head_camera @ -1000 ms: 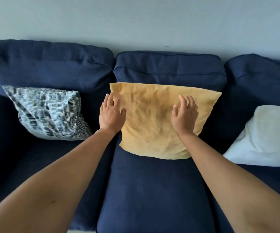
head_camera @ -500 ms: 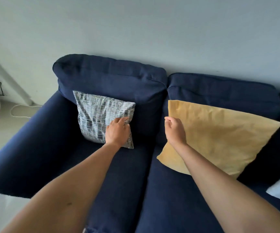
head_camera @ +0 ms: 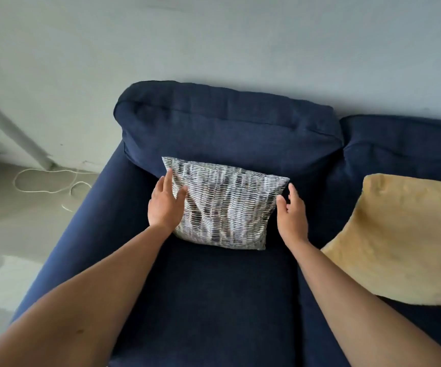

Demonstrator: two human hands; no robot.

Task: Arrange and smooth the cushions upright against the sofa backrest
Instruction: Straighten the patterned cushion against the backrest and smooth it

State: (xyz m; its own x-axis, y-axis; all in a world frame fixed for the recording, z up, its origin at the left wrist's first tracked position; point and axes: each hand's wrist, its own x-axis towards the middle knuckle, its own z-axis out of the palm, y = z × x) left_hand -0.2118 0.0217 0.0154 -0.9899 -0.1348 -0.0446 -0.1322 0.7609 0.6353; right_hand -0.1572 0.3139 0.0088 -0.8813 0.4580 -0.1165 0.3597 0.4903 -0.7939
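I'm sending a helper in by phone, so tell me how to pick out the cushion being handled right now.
Find the navy sofa against the pale wall, then its end seat beside the armrest. Leaning on that backrest is the cushion, between both hands. It alone is woven in dark and white dashes; the yellow cushion beside it is plain.

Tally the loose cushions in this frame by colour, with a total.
Patterned black-and-white cushion: 1
Yellow cushion: 1
Total: 2

White cord looped on grey floor.
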